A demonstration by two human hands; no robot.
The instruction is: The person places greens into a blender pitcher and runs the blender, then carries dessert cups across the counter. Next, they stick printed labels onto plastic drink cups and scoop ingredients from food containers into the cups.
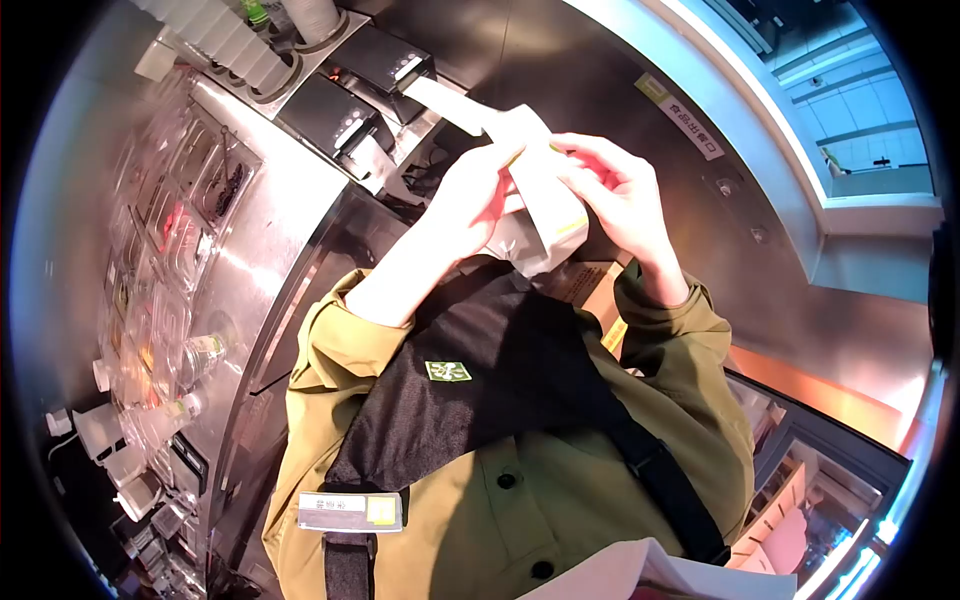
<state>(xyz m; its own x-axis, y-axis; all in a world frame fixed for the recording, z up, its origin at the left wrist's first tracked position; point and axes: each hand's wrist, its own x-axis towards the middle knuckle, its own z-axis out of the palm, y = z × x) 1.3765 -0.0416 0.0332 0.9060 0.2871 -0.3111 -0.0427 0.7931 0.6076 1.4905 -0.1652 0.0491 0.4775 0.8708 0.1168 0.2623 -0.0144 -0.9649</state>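
Observation:
A long strip of white label paper [545,190] with yellow-green marks runs out of the rear black label printer [385,58] and hangs in folds in front of my chest. My left hand [472,195] is closed on its left edge, with the fingers partly behind the paper. On the other side, my right hand [618,190] pinches the strip between thumb and fingers. Any print on the paper is too bright to read. A second black printer [335,118] stands nearer on the counter, with a short white slip at its front.
The steel counter [285,195] runs along the left, bearing clear lidded food bins [180,220] and bottles. Stacked cups [225,45] stand behind the printers. A dark wall with a sign [690,125] and a window opening lie right. A cardboard box [590,285] sits below my hands.

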